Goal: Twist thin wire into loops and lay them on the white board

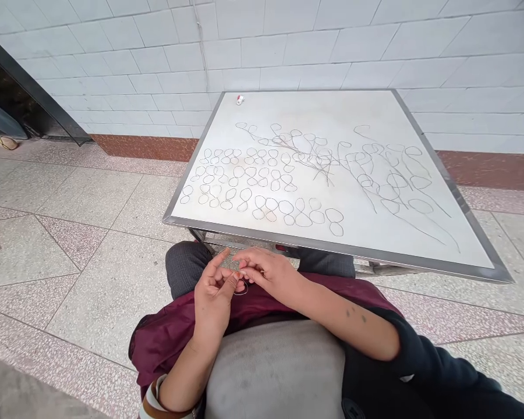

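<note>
Over my lap, my left hand [215,289] and my right hand [268,270] meet at the fingertips. Both pinch a thin wire [245,289], whose small loop curves out below the fingers. Part of the wire is hidden behind my fingertips. My left index finger points up, while its thumb presses inward. On the table in front lie several figure-eight wire pieces [335,223] in rows at the left and near edge. Farther right is a loose tangle of wires [393,180] with looped ends and long straight tails.
The white table [367,107] has a grey metal rim and stands before a tiled wall [288,49]. A small red and white object [240,100] sits at its far left corner. A maroon cloth [170,329] covers my lap. Beyond the left floor is a dark doorway [9,87].
</note>
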A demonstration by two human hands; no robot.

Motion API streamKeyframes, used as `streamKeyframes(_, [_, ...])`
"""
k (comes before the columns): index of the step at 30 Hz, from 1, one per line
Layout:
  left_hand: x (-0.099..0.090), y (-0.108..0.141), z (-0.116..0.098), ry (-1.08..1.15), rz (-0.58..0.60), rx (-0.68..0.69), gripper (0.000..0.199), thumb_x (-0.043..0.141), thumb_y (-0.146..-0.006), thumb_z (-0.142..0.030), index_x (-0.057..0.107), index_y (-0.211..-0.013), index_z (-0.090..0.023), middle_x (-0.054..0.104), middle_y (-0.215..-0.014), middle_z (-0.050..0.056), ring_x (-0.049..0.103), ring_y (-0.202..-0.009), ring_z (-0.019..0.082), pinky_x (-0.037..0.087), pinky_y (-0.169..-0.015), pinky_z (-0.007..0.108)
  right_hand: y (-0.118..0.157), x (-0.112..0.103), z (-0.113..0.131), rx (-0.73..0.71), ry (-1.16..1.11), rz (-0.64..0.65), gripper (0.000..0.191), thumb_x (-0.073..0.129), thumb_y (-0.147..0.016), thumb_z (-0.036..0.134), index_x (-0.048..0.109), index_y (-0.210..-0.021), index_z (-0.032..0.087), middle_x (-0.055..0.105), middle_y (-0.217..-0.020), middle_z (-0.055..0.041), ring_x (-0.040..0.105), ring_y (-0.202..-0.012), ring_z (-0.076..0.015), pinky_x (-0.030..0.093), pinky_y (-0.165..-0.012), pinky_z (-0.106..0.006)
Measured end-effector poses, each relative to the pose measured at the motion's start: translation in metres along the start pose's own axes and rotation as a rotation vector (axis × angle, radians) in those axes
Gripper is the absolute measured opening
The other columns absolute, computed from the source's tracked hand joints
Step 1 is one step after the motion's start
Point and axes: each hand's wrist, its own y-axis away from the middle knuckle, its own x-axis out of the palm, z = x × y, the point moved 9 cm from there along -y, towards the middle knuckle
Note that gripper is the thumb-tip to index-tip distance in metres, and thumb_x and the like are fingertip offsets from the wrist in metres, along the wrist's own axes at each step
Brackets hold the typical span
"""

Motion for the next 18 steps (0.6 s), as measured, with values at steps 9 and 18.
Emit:
streamKeyframes(9, [-0.008, -0.005, 0.004, 0.126, -0.062, -0.006, 0.052, 0.072, -0.076, -0.025, 0.056, -0.125, -0.017, 0.068, -0.072, -0.002, 0.064, -0.069, 0.011, 0.052, -0.077, 0.028, 0.004, 0.002, -0.014, 0.178, -0.137, -0.002, 0.03, 0.057, -0.089, 0.021, 0.046, -0.117, 0.023, 0.063, -0.087, 0.0, 0.061, -0.07, -0.012, 0.051, -0.062, -0.025])
streamKeyframes(18, [-0.011, -0.016, 0.012, 0.293, -0.118, -0.048, 0.045, 0.078, -0.07, -0.024, 0.062, -0.111, -0.016, 0.068, -0.074, -0.001, 0.064, -0.065, 0.01, 0.054, -0.067, 0.025, 0.001, 0.002, -0.013, 0.103, 0.068, -0.08, 0.007, 0.057, -0.085, 0.014, 0.059, -0.087, 0.02, 0.061, -0.084, -0.0017, 0.056, -0.067, -0.0128, 0.046, -0.059, -0.024])
